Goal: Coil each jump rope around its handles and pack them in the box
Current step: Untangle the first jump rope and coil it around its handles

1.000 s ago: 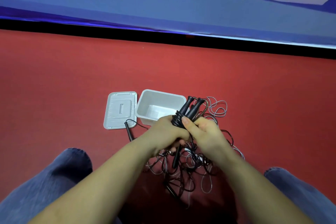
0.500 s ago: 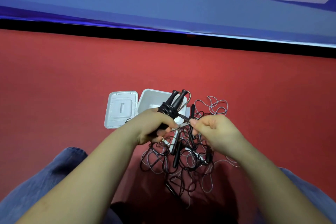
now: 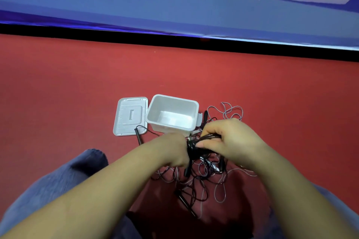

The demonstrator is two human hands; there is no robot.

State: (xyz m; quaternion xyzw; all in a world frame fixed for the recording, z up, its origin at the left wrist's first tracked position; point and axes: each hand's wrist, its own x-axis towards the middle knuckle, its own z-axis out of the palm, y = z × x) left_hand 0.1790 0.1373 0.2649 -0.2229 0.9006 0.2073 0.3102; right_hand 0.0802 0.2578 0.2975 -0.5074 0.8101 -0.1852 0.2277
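Observation:
An open white plastic box sits on the red floor, with nothing inside it. Just in front of it, both hands hold one black jump rope whose cord is wound around its paired handles. My left hand grips the bundle from the left. My right hand closes over it from the right and hides most of the handles. A tangle of loose black and grey ropes lies on the floor under the hands. A grey cord loops to the right of the box.
The box's white lid lies flat to the left of the box, with a black handle at its near edge. Another black handle lies near my lap. My knees in blue jeans frame the pile. A blue banner runs along the far wall.
The bundle was upright in my left hand over the box. It has come down and lies sideways, with my right hand now closed over it. The box interior is now uncovered.

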